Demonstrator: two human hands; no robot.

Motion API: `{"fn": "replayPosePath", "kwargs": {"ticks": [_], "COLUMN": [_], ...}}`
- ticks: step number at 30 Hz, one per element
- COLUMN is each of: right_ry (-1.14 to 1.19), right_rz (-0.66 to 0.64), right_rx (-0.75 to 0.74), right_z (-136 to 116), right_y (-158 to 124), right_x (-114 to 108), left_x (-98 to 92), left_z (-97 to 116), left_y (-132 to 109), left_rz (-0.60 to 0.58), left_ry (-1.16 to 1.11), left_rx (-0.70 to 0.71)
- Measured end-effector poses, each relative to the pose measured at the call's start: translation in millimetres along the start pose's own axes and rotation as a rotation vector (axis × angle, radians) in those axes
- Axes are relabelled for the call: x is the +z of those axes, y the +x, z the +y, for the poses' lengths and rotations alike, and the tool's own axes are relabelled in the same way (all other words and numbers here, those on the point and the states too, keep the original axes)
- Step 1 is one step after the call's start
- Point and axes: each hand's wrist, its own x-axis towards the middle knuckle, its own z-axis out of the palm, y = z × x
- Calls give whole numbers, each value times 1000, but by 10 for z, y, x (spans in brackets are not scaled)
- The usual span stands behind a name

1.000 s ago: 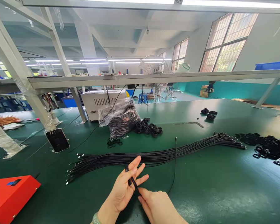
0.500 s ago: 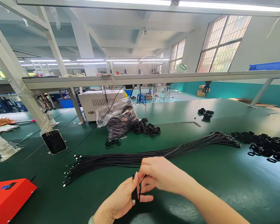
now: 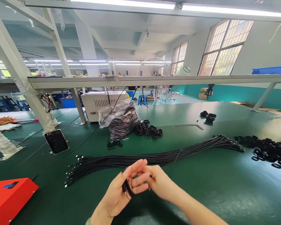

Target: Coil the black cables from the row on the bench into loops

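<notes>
Currently, a small coil of thin black cable (image 3: 128, 188) sits in the left hand (image 3: 114, 193), thumb pressing it, other fingers extended. The right hand (image 3: 158, 181), at the coil's 3 o'clock, has bent fingers at the left fingertips; whether it pinches a strand cannot be told. Judged risk: slack thumb pressure could let the turns spring open. At 12 o'clock, a long bundle of black cables with metal-tipped ends (image 3: 96, 162) lies near on the glossy green tabletop (image 3: 227, 184); a loose end could snag there.
</notes>
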Motion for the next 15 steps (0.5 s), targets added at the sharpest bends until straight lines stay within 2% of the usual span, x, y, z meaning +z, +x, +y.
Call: {"fn": "replayPosePath", "kwargs": {"ticks": [4, 9, 12, 15], "right_ry": [-180, -435, -668, -796], "right_rz": [90, 29, -19, -103], "right_rx": [93, 77, 6, -143], "right_z": [71, 5, -126, -239], "right_y": [-195, -418, -452, -352], "right_x": [262, 330, 195, -28], "left_x": [9, -35, -65, -36], "left_z": [51, 21, -65, -175], "left_y": [50, 111, 118, 94], "left_rz": [109, 287, 319, 249], "left_ry": [-3, 60, 153, 255], "left_rx": [152, 191, 96, -102]}}
